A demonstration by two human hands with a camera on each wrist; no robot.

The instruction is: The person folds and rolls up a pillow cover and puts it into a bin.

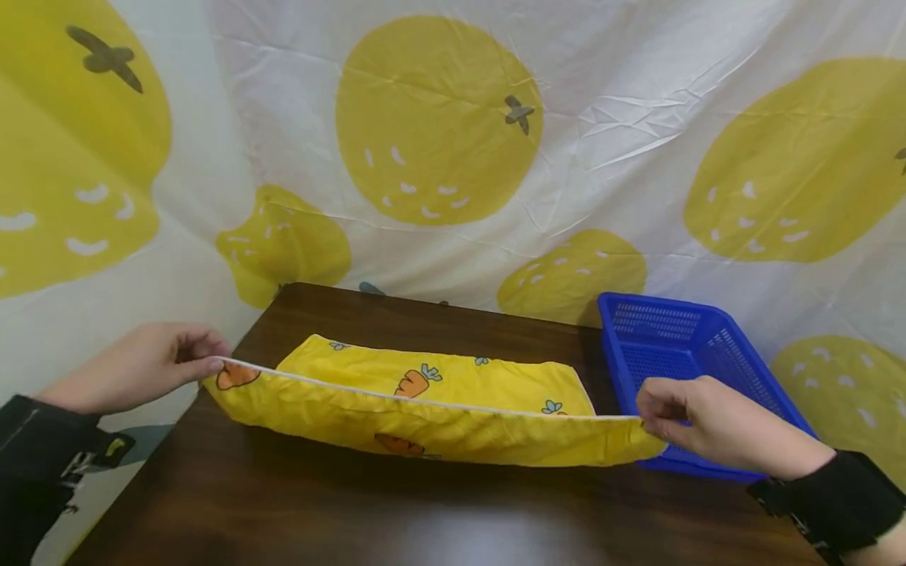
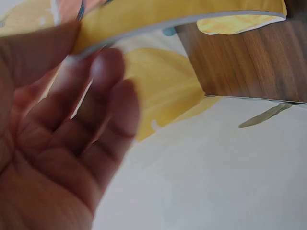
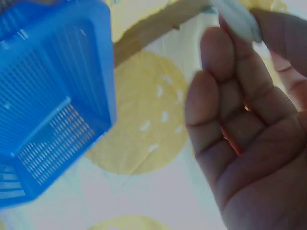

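A yellow cloth [image 1: 488, 444] with printed orange carrots and a white edge stretches between both hands in the head view. Its near edge is raised off the table, and the far part [image 1: 495, 385] lies behind it, lower down. My left hand [image 1: 152, 368] pinches the near left corner between thumb and fingertips; the left wrist view shows the cloth's edge [image 2: 177, 17] in that pinch, the other fingers loosely bent. At the near right corner my right hand [image 1: 708, 417] pinches the cloth too, in front of the blue basket. In the right wrist view only a bit of cloth [image 3: 237, 19] shows, blurred.
A blue plastic basket [image 1: 654, 360] with slotted walls stands at the table's right side, partly hidden by the right hand. Dark brown wood makes up the table [image 1: 340, 519]. White sheets with a yellow fruit print [image 1: 439, 118] hang behind and to the left.
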